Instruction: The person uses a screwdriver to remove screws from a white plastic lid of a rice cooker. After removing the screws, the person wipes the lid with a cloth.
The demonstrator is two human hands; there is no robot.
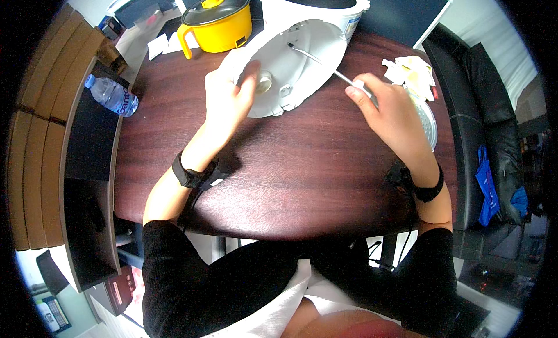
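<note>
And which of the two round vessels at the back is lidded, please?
The yellow handled pot: its dark, yellow-knobbed lid is on; the white plastic tub is open.

Bottle (111, 96) left of pot (220, 36), tub (281, 11) behind shell (293, 70), scraps (411, 73) on the table (279, 181) at right.

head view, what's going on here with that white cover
The person's left hand grips the white cover by its edge, holding it tilted. The right hand holds a thin tool with its tip at the cover's inner side; whether it touches is hard to tell. Behind, a white tub and a yellow pot stand on the table.
</note>
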